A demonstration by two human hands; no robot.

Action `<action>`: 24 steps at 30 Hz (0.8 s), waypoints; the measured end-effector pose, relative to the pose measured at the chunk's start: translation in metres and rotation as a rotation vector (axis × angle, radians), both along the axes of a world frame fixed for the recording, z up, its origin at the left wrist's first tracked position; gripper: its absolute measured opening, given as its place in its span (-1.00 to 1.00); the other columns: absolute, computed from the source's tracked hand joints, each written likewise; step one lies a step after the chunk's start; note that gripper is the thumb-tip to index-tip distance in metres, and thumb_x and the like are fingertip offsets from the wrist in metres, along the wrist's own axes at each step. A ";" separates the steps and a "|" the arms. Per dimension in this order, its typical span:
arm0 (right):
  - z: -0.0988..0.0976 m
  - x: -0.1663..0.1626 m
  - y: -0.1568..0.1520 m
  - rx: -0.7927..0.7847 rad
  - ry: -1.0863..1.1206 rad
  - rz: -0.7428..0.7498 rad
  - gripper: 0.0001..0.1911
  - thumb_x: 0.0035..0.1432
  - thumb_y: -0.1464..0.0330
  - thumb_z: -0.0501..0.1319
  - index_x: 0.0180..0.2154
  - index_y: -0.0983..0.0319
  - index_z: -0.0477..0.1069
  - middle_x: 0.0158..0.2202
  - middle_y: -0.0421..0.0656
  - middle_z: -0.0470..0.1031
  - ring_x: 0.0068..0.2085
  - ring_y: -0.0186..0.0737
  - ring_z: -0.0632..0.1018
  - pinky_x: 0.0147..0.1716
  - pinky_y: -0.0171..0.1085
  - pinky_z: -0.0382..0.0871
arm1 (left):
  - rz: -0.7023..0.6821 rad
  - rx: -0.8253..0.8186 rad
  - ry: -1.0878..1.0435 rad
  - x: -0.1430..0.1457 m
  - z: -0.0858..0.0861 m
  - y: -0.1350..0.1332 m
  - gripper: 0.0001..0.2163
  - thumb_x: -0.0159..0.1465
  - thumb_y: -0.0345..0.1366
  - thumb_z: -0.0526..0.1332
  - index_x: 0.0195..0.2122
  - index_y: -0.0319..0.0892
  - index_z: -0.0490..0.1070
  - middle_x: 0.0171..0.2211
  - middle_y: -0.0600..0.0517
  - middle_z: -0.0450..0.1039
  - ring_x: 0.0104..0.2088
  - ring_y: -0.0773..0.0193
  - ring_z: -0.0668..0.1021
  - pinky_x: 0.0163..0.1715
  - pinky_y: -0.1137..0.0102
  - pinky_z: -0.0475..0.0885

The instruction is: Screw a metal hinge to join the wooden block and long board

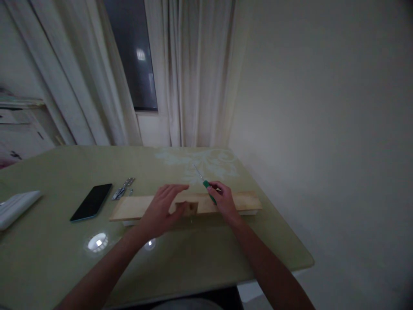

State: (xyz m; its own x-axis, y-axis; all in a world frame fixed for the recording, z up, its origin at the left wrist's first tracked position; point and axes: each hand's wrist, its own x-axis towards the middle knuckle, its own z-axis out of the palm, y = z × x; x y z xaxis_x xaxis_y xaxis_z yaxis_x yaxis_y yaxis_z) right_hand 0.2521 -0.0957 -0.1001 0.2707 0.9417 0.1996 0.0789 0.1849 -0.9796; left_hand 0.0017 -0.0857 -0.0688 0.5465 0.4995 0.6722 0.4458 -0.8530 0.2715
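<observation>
Now left hand (pixel 164 209) spreads flat on the crosswise plank (pixel 248 200); right hand (pixel 225 201) beside it grips a screwdriver (pixel 204 182).

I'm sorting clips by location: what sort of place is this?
Probably a room in a home: long white curtains over a dark window, a pale green glass-topped table in the corner, a black smartphone near a light wooden plank. The right hand holds a green-handled screwdriver.
</observation>
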 end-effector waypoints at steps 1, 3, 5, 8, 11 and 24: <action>0.000 0.000 0.000 0.001 0.000 -0.001 -0.58 0.03 0.04 0.38 -0.19 0.20 0.61 -0.33 -0.17 0.50 -0.43 -0.29 0.41 -0.58 -0.36 0.20 | 0.032 -0.055 -0.034 0.001 -0.001 0.010 -0.68 0.46 -0.21 0.21 0.21 -0.09 0.37 0.08 -0.13 0.57 0.03 0.04 0.59 0.06 0.07 0.51; 0.001 0.000 -0.001 0.003 0.001 -0.001 -0.57 0.04 0.04 0.38 -0.17 0.21 0.62 -0.34 -0.17 0.48 -0.44 -0.29 0.40 -0.59 -0.37 0.19 | 0.062 -0.148 -0.079 0.004 -0.007 0.027 -0.69 0.45 -0.16 0.22 0.17 -0.10 0.40 0.05 -0.12 0.58 -0.03 0.06 0.61 0.02 0.07 0.54; 0.002 0.000 -0.002 0.005 0.003 -0.001 -0.56 0.04 0.04 0.38 -0.16 0.21 0.62 -0.34 -0.17 0.47 -0.44 -0.29 0.40 -0.60 -0.37 0.18 | 0.080 -0.233 -0.104 0.005 -0.017 0.037 -0.68 0.45 -0.13 0.21 0.16 -0.13 0.41 0.01 -0.12 0.60 -0.06 0.07 0.63 -0.01 0.07 0.56; 0.002 0.000 -0.003 0.011 0.003 0.000 -0.57 0.05 0.05 0.38 -0.17 0.22 0.62 -0.35 -0.17 0.47 -0.43 -0.30 0.40 -0.59 -0.37 0.18 | 0.085 -0.334 -0.130 0.006 -0.028 0.038 -0.65 0.46 -0.07 0.19 0.13 -0.17 0.44 0.00 -0.16 0.61 -0.07 0.07 0.64 -0.04 0.09 0.59; 0.002 0.000 -0.003 0.014 0.005 0.006 -0.58 0.05 0.05 0.39 -0.17 0.22 0.62 -0.36 -0.18 0.46 -0.45 -0.31 0.38 -0.58 -0.36 0.18 | 0.053 -0.372 -0.163 0.004 -0.024 0.028 -0.63 0.45 -0.03 0.21 0.12 -0.17 0.46 -0.02 -0.16 0.62 -0.09 0.08 0.65 -0.08 0.13 0.60; 0.004 0.001 -0.002 0.022 -0.017 -0.030 -0.53 0.03 0.04 0.40 -0.16 0.27 0.63 -0.40 -0.19 0.48 -0.45 -0.31 0.40 -0.55 -0.36 0.23 | 0.035 -0.388 -0.186 -0.011 -0.018 0.021 -0.69 0.47 -0.02 0.17 -0.04 -0.13 0.54 -0.23 -0.04 0.62 -0.19 0.13 0.63 -0.16 0.26 0.51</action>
State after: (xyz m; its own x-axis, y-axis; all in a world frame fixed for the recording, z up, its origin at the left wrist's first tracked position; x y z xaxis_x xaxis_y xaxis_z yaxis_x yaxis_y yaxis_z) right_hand 0.2532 -0.0982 -0.0958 0.2948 0.9286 0.2253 0.1016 0.2040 -0.9737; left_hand -0.0098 -0.0647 -0.0871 0.4121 0.7507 0.5165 0.3854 -0.6572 0.6477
